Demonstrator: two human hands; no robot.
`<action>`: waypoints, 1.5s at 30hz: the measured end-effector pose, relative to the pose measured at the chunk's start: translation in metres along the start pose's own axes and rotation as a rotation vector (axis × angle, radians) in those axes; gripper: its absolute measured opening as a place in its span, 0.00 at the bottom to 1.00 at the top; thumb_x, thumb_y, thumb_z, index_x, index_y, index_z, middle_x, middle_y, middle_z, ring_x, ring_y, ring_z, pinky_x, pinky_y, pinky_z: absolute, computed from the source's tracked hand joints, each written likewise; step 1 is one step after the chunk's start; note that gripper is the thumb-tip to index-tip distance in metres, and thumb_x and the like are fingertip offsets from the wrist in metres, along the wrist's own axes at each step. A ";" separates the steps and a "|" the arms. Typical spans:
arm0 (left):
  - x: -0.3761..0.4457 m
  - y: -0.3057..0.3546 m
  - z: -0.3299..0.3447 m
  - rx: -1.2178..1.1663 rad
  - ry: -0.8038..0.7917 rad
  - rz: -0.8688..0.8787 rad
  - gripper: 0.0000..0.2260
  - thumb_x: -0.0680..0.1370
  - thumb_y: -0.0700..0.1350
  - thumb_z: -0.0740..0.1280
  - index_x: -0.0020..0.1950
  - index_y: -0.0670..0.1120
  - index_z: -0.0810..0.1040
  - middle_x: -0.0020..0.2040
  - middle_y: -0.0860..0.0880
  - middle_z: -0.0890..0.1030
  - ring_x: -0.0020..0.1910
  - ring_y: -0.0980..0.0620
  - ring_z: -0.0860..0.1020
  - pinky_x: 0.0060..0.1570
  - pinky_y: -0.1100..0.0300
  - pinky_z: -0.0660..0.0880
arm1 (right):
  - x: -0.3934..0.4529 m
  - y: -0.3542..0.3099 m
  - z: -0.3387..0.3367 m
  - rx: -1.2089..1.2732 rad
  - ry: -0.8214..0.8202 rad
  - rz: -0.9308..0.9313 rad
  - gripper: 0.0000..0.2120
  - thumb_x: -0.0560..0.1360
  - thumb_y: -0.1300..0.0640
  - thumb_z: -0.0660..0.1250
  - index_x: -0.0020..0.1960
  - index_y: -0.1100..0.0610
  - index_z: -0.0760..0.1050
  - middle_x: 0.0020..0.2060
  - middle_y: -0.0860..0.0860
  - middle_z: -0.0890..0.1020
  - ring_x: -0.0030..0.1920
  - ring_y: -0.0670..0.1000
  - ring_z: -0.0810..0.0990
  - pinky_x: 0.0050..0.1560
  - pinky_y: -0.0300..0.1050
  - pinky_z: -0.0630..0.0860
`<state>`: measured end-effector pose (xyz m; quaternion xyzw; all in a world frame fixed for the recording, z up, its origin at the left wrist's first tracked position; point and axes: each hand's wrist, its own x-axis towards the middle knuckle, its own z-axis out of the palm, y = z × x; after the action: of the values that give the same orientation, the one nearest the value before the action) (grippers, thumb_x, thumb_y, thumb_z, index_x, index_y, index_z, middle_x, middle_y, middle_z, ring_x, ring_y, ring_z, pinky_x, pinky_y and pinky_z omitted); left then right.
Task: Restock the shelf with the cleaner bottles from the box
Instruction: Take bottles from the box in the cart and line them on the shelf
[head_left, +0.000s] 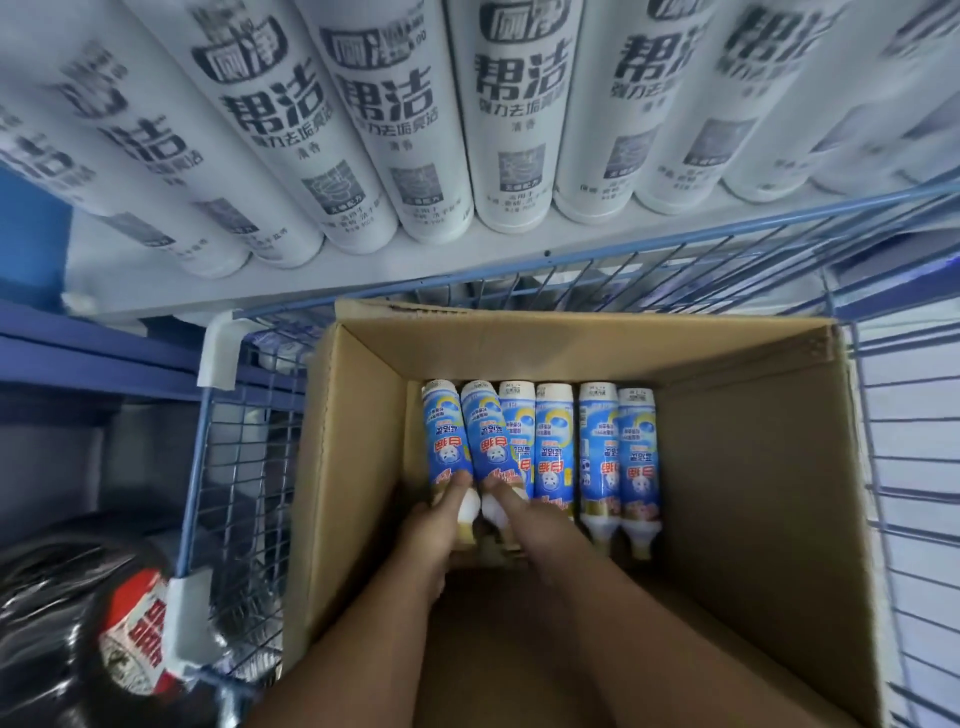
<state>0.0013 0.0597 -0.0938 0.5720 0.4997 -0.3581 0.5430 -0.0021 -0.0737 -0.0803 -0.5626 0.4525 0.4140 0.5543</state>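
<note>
Head view: cardboard box (358, 467) is sitting inside a blue wire cart (244, 467), flaps open. Six blue cleaner bottles (597, 452) are lying flat in a row on the box floor, side by side, touching. Long axes are running away from the camera: white necks pointing toward the person, flat bases toward the shelf (311, 270).

Left hand (434, 525) is curling its grip around the neck end of the leftmost bottle (441, 441). Right hand (524, 512) is gripping the neck end of the second bottle (485, 436). Both bottles are angling slightly left.

Shelf above is carrying a row of white bottles (514, 119); eight are showing, the edge ones blurred. Dark bottle with red label (140, 634) is sitting outside the cart, lower left.
</note>
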 end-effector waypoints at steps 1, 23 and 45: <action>-0.010 0.007 0.001 -0.009 0.003 0.018 0.26 0.69 0.65 0.74 0.57 0.48 0.80 0.50 0.46 0.86 0.49 0.46 0.85 0.47 0.52 0.82 | -0.006 -0.006 -0.003 0.018 0.006 0.014 0.32 0.70 0.31 0.69 0.61 0.55 0.77 0.55 0.51 0.82 0.55 0.53 0.80 0.51 0.47 0.78; -0.231 -0.018 0.023 0.001 0.077 0.218 0.36 0.58 0.75 0.69 0.53 0.48 0.81 0.42 0.44 0.85 0.36 0.45 0.80 0.33 0.59 0.70 | -0.217 0.007 -0.123 0.294 -0.322 -0.195 0.17 0.78 0.55 0.70 0.59 0.66 0.75 0.35 0.57 0.80 0.29 0.49 0.78 0.30 0.40 0.77; -0.509 0.064 0.037 -0.159 0.038 0.971 0.14 0.76 0.60 0.67 0.46 0.50 0.81 0.35 0.44 0.85 0.24 0.54 0.76 0.29 0.61 0.67 | -0.467 -0.056 -0.183 0.333 -0.445 -0.822 0.18 0.67 0.58 0.79 0.48 0.64 0.72 0.30 0.61 0.77 0.24 0.52 0.72 0.22 0.40 0.69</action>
<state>-0.0563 -0.0637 0.4017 0.7021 0.2110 -0.0137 0.6799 -0.0700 -0.2339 0.3934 -0.4965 0.1238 0.1932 0.8372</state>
